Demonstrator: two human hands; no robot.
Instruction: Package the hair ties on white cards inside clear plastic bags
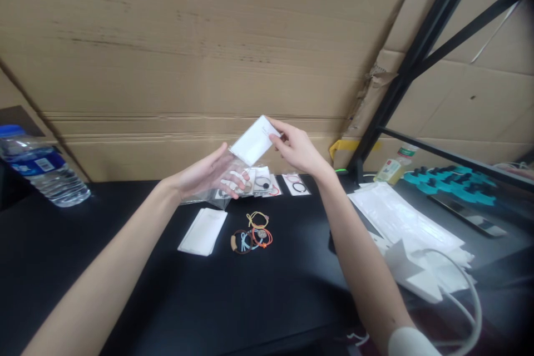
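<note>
My right hand point(298, 147) pinches the right edge of a white card point(252, 142), which is tilted and looks to be in a clear sleeve. Close to the card's lower left corner is my left hand point(214, 174), its fingers spread. Clear plastic film shows around those fingers; whether it is touched is hard to tell. Under the hands lie several bagged bracelets on white cards point(263, 182), with another bagged bracelet point(297, 184) to the right. Loose bracelets point(252, 238) in yellow, orange, light blue and brown rest nearer me, beside a stack of white cards point(203, 232).
On the black table point(233, 300), a water bottle point(45, 169) stands at far left. To the right are white plastic packets point(400, 219), a white cable point(471, 289), a phone point(467, 215), teal racks point(453, 183) and a small bottle point(396, 166). Cardboard point(187, 55) backs the table.
</note>
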